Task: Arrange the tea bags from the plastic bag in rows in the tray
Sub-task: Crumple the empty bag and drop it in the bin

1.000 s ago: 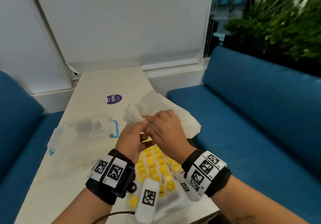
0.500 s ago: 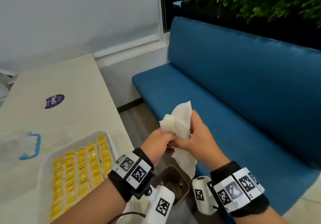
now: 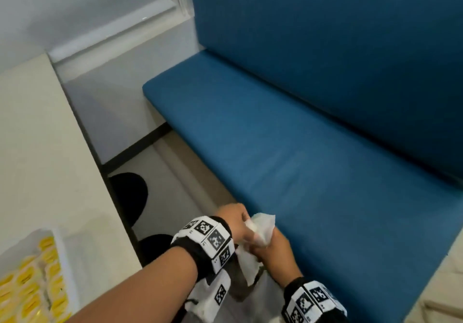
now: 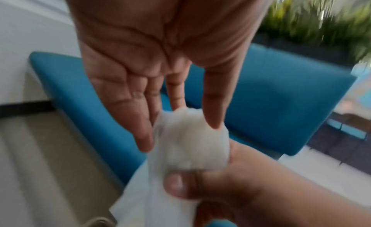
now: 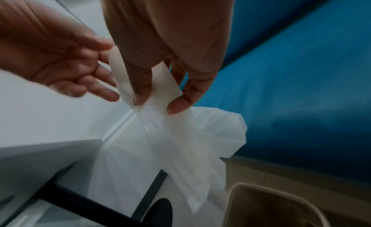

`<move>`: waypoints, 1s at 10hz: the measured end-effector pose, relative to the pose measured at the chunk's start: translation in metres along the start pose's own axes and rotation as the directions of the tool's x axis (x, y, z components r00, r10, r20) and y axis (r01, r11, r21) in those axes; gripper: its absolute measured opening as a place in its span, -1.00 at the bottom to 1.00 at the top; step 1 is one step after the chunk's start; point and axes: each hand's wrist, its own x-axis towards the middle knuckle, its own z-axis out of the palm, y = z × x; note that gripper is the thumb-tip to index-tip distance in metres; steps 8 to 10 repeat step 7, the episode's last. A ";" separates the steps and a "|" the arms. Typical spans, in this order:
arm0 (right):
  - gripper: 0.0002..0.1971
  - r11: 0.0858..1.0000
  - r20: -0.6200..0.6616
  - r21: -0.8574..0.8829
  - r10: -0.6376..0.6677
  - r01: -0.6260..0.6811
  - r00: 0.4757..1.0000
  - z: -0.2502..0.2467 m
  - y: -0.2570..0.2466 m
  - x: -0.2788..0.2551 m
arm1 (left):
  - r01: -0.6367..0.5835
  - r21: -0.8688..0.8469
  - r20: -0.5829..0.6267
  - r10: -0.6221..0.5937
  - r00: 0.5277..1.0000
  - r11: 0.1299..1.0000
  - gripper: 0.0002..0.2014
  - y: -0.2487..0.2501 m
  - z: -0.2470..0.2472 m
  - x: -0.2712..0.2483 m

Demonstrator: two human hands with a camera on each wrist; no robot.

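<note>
Both hands are off the table's right side, low in front of the blue sofa. A crumpled white plastic bag (image 3: 260, 227) hangs between them. My right hand (image 3: 270, 247) pinches the bag (image 5: 180, 135) between thumb and fingers (image 5: 176, 106). My left hand (image 3: 233, 220) has straight fingers, and its thumb tip touches the bunched top of the bag (image 4: 192, 140). The white tray (image 3: 62, 260) shows at the bottom left of the head view, on the table, with rows of yellow tea bags (image 3: 27, 295).
A beige bin (image 5: 240, 187) stands on the floor just below the hanging bag. The blue sofa (image 3: 300, 147) fills the right side. The cream table (image 3: 37, 160) is on the left, with its black base (image 3: 130, 192) on the floor beside it.
Both hands carried the crumpled bag from above the tray, off the table's right edge and downward. The view swung right with them, leaving the tray at the lower left.
</note>
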 end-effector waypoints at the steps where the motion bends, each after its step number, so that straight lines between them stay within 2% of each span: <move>1: -0.73 0.995 0.010 0.021 0.094 -0.094 0.996 0.023 0.040 0.032 | 0.044 0.239 0.091 -0.067 0.994 0.970 -0.59 -0.019 0.012 0.044; 2: -0.77 0.990 -0.008 0.030 0.137 -0.136 0.991 0.043 0.080 0.057 | 0.071 0.397 0.142 -0.138 0.980 0.915 -0.58 -0.043 0.036 0.081; 3: -0.64 0.988 0.064 -0.073 0.142 -0.137 0.988 0.055 0.124 0.075 | 0.067 0.477 0.178 -0.171 0.969 0.876 -0.61 -0.064 0.058 0.100; 4: -0.42 0.963 0.081 -0.164 0.231 -0.216 0.970 0.059 0.159 0.086 | 0.054 0.513 0.183 -0.171 0.968 0.857 -0.64 -0.075 0.067 0.108; 5: -0.62 0.890 0.111 -0.279 0.403 -0.361 0.908 0.048 0.198 0.083 | 0.092 0.496 0.166 -0.198 0.966 0.863 -0.62 -0.074 0.067 0.109; 6: -0.63 0.807 0.114 -0.386 0.523 -0.448 0.844 0.026 0.216 0.070 | 0.097 0.457 0.135 -0.177 0.975 0.884 -0.60 -0.062 0.061 0.108; 7: -0.14 0.709 0.081 -0.513 0.601 -0.484 0.795 0.005 0.228 0.047 | 0.066 0.391 0.127 -0.125 0.984 0.918 -0.61 -0.041 0.053 0.098; 10: -0.14 0.709 0.081 -0.513 0.601 -0.484 0.795 0.005 0.228 0.047 | 0.066 0.391 0.127 -0.125 0.984 0.918 -0.61 -0.041 0.053 0.098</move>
